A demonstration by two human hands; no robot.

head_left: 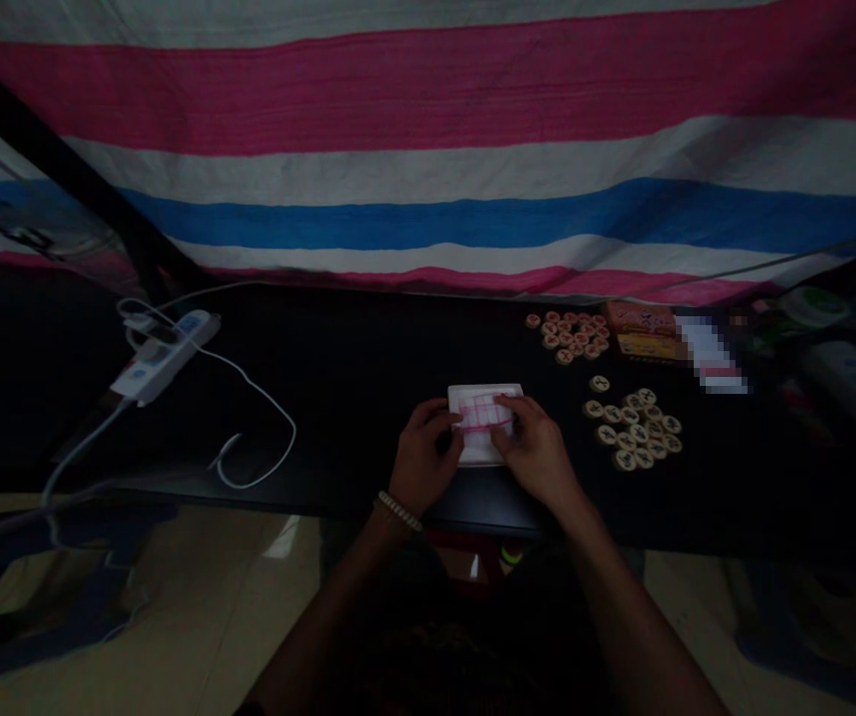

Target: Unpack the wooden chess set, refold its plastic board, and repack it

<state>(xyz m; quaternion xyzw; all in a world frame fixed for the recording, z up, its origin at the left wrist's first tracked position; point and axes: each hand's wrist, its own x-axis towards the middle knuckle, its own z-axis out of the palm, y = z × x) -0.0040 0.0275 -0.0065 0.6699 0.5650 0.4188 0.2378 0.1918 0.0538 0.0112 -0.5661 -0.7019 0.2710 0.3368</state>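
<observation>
Both hands are at the front of a black table point(368, 398), on a folded white sheet with red grid lines point(482, 420). My left hand point(424, 457) grips its left side, and my right hand point(534, 452) presses its upper right part. The fold's exact shape is partly hidden by my fingers. To the right of my right hand lies a group of round wooden xiangqi pieces with dark characters point(632, 428). Farther back sits a group of similar pieces with red characters point(568, 336).
A white power strip point(163, 356) and a white cable point(256, 418) lie on the table's left side. Printed boxes point(640, 320) and a pixelated object point(711, 353) stand at the back right. A striped tarpaulin point(428, 199) hangs behind the table.
</observation>
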